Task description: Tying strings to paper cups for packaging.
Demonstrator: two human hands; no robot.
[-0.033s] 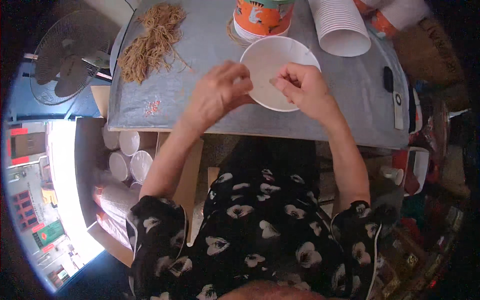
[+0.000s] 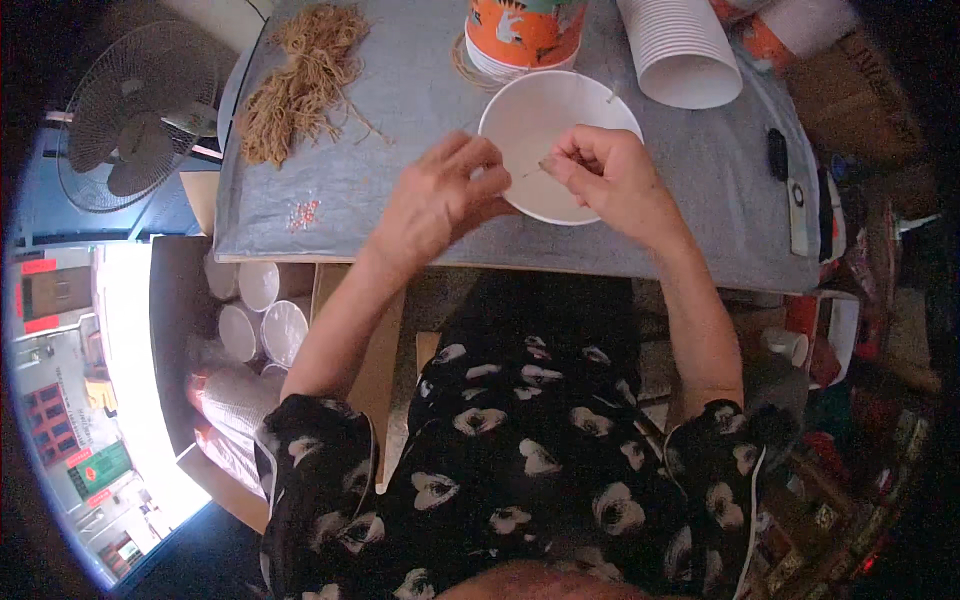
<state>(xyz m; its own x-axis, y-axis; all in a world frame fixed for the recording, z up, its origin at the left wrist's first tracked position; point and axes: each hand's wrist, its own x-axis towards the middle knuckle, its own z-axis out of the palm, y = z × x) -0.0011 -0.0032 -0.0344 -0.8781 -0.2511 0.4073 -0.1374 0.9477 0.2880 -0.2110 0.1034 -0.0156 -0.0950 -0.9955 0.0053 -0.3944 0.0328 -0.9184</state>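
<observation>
A white paper bucket (image 2: 540,105) faces me with its open mouth at the table's near middle. My right hand (image 2: 620,185) is in front of its right side, thumb and forefinger pinched on a short thin piece of twine (image 2: 533,173) that points left. Beside the left rim my left hand (image 2: 432,195) is closed with curled fingers; what they hold, if anything, is hidden. A small bit of twine (image 2: 612,95) shows at the bucket's upper right rim. Farther left lies a loose bundle of brown twine (image 2: 305,80).
Behind the bucket stands an orange printed bucket (image 2: 525,38) on white ones. A stack of nested white buckets (image 2: 690,75) lies right of it. Small red and white bits (image 2: 304,215) lie at left on the grey tabletop (image 2: 340,190). A fan (image 2: 135,115) stands beyond the left edge.
The left hand has shifted very slightly to the right. More of the thin twine shows at the right fingertips. The bucket has barely moved.
</observation>
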